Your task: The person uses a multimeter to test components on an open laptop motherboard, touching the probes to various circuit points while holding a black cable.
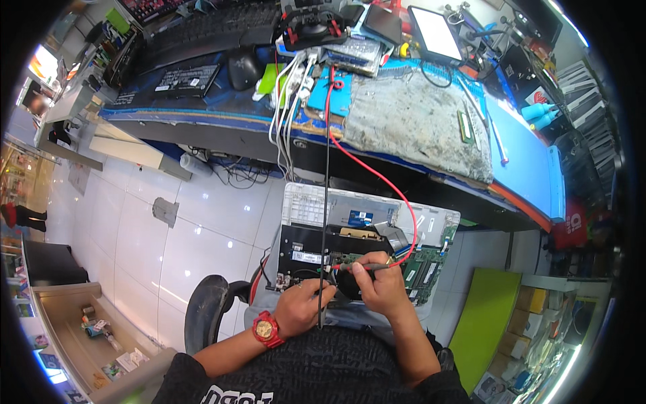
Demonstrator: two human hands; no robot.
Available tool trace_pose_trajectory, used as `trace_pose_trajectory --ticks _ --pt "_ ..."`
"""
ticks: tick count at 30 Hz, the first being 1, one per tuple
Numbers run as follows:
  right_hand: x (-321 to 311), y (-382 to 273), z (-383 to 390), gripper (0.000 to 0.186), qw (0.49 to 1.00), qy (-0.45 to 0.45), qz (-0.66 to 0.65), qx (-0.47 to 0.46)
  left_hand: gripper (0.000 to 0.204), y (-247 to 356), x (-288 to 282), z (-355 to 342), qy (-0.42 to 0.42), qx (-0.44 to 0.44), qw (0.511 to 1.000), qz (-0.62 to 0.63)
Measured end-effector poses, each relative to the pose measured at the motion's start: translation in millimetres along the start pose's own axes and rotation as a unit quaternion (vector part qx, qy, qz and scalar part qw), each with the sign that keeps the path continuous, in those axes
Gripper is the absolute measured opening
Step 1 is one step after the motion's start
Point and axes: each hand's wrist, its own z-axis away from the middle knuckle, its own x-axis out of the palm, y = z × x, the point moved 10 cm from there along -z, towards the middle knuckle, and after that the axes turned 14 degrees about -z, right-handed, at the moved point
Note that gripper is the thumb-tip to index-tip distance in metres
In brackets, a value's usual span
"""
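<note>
An opened white laptop rests across my lap, its inside showing with a green circuit board on the right. My right hand pinches a test probe on a red lead, its tip pointing left at the middle of the board. My left hand is closed low at the laptop's near edge. A black lead runs down from the bench to these fingers; they grip its probe, mostly hidden by the hand.
Ahead stands a bench with a stained grey mat, a black mouse, a flat black battery and white cables. A memory stick lies on the mat. Left of me is a black chair armrest; a green panel stands right.
</note>
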Motion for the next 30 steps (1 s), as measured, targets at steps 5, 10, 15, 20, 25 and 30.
trace_pose_trajectory --ticks 5,10,15,20,25,30 --pt "0.1 -2.5 -0.6 0.013 1.0 -0.002 0.003 -0.011 0.039 1.8 -5.4 -3.5 0.018 0.002 1.0 0.001" --pt "0.5 -5.2 -1.0 0.012 1.0 -0.003 0.004 -0.014 0.039 1.1 -4.6 -2.1 0.023 0.003 1.0 0.005" --pt "1.0 -5.7 -1.3 0.012 1.0 -0.003 -0.002 -0.014 0.039 1.3 -3.9 -0.8 0.022 0.003 1.0 0.0" --pt "0.9 -6.5 -1.6 0.012 1.0 -0.001 0.006 -0.019 0.042 0.1 -0.7 1.9 0.017 0.004 1.0 0.001" --pt "1.4 -4.7 -1.0 0.013 1.0 -0.002 0.007 -0.018 0.041 -0.1 -0.1 2.2 0.014 0.006 1.0 -0.005" --pt "1.7 0.8 2.3 0.013 1.0 0.0 0.007 -0.002 0.038 0.6 -0.6 3.3 0.017 0.004 1.0 0.0"
